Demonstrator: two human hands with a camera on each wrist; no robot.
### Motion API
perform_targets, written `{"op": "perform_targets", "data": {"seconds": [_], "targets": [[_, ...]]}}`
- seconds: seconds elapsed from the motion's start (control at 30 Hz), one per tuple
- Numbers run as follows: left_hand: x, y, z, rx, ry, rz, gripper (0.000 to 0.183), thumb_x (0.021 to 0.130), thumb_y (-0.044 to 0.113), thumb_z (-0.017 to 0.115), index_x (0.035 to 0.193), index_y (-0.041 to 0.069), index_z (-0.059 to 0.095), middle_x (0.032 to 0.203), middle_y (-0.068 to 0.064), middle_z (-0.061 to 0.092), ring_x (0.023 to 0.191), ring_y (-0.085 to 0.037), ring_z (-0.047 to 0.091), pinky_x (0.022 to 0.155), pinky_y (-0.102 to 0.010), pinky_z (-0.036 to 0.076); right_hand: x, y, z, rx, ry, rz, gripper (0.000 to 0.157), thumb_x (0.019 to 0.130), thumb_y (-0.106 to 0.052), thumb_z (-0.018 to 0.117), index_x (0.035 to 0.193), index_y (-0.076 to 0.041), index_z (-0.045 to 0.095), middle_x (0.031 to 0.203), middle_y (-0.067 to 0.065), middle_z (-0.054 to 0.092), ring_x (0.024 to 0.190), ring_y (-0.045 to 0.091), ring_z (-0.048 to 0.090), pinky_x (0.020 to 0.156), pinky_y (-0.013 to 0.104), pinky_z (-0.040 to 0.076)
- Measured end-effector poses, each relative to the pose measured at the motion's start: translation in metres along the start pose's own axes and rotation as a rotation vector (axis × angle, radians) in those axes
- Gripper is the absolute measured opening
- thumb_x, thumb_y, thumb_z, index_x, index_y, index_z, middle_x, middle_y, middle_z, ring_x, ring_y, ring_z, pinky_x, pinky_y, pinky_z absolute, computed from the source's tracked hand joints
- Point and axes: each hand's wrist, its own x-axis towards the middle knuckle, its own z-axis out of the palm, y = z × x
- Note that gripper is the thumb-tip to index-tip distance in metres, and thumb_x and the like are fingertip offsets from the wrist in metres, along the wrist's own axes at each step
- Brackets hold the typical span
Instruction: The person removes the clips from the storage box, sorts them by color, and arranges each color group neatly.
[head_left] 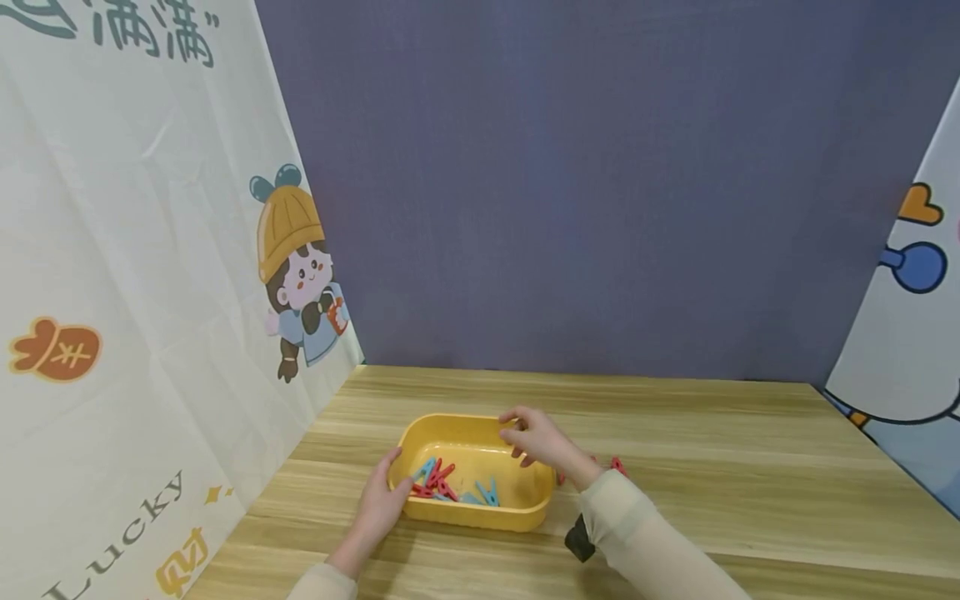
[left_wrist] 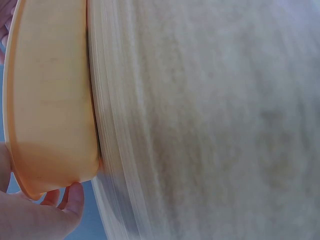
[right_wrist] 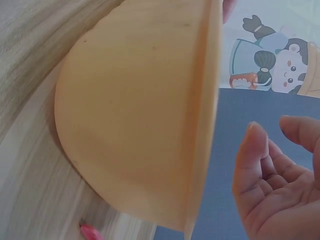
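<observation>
A yellow plastic basin (head_left: 472, 518) stands on the wooden table. Red clothespins (head_left: 442, 475) and blue clothespins (head_left: 489, 493) lie in it, mostly towards its left and front. My left hand (head_left: 382, 500) grips the basin's left end, the thumb over the rim and the fingers against the outer wall, as the left wrist view (left_wrist: 45, 215) shows too. Over the basin's back right corner hovers my right hand (head_left: 542, 437), its fingers loosely bent and thumb apart from them. Nothing sits between those fingers in the right wrist view.
More red clothespins (head_left: 617, 465) lie on the table (head_left: 720, 475) right of the basin, partly hidden by the right forearm. A black object (head_left: 579, 540) shows beneath the right sleeve. A dark blue backdrop (head_left: 585, 192) rises behind, with printed white sheets on both sides.
</observation>
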Motion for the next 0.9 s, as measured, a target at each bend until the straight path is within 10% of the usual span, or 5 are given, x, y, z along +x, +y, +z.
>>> {"op": "perform_targets", "data": {"seconds": [0.9], "targets": [[-0.001, 0.002, -0.001, 0.013, 0.000, 0.007, 0.051, 0.086, 0.001, 0.054, 0.134, -0.009, 0.036, 0.135, -0.033, 0.033, 0.124, -0.048, 0.029, 0.102, -0.058, 0.023, 0.005, 0.003, 0.035, 0.009, -0.070, -0.017, 0.027, 0.089, -0.011, 0.058, 0.112, 0.004, 0.056, 0.078, 0.006, 0.053, 0.072, 0.037, 0.057, 0.049, 0.038, 0.053]]}}
